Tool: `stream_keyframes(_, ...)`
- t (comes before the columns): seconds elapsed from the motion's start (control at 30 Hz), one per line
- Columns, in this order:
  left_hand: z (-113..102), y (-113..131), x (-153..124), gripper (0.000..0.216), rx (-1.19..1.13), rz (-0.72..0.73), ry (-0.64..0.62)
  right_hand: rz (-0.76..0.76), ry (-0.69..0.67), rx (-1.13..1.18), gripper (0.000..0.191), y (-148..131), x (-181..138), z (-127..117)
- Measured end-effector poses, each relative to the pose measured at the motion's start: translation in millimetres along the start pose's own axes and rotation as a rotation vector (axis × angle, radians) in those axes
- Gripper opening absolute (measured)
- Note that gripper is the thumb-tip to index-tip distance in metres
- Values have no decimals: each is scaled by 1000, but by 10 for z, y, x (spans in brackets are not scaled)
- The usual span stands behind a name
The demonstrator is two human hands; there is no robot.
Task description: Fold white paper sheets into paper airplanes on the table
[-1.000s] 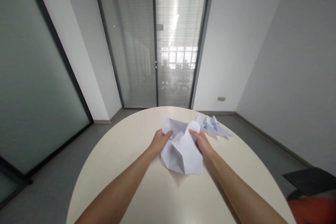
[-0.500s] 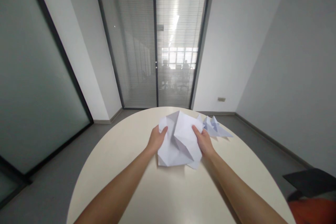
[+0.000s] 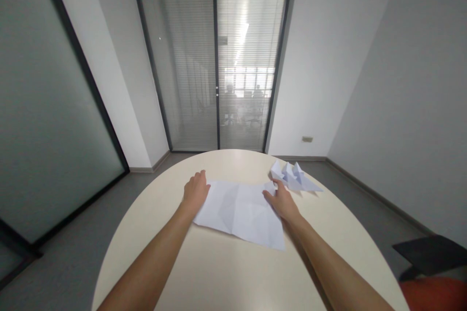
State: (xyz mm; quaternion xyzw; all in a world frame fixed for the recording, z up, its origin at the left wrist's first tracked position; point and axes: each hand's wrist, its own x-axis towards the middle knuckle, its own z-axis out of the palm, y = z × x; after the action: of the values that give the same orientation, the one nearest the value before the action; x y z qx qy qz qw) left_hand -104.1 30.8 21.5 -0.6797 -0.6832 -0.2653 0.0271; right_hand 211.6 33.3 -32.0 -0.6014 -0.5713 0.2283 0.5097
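A creased white sheet of paper (image 3: 239, 213) lies spread flat on the round cream table (image 3: 226, 272). My left hand (image 3: 196, 191) rests palm down on the sheet's far left corner, fingers stretched out. My right hand (image 3: 280, 200) lies flat on the sheet's far right edge, fingers extended too. Neither hand grips anything. Just beyond my right hand, several folded white paper shapes (image 3: 295, 178) sit together on the table.
Sliding glass doors with blinds (image 3: 215, 68) stand behind the table. A frosted glass wall (image 3: 40, 107) runs along the left. A dark chair with an orange part (image 3: 430, 272) is at the lower right, close to the table's edge.
The crumpled, half-folded paper that both hands held above the table has been opened out and pressed flat. Both hands moved apart and down onto its far corners.
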Motion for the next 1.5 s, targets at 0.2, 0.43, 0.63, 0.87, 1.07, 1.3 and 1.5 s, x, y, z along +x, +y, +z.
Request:
stream_keyframes(0.2,98,685,-418,59,58,175,-219,6,-113,-396,53,-224,-81,-23)
stream_keyframes(0.43,236,567,-531,68,-16,265,-698,145,47,-742,55,-342,-60,-210)
stream_keyframes(0.63,172,445,-425,55,-151,321,-625,187,13,-752,45,-192,-6,-291)
stream_keyframes(0.87,343,640,-427,47,-584,175,-334,-142,-2,-629,34,-305,-39,-246)
stream_keyframes(1.07,380,831,-271,55,-1237,-235,-323,-777,-246,-513,23,-471,-174,-140)
stream_keyframes(1.3,400,845,-246,35,-1350,-313,-224,-742,-263,-434,21,-530,-262,-68)
stream_keyframes(1.5,383,830,-268,22,-1164,-275,-116,-506,-277,-280,28,-475,-222,-24)
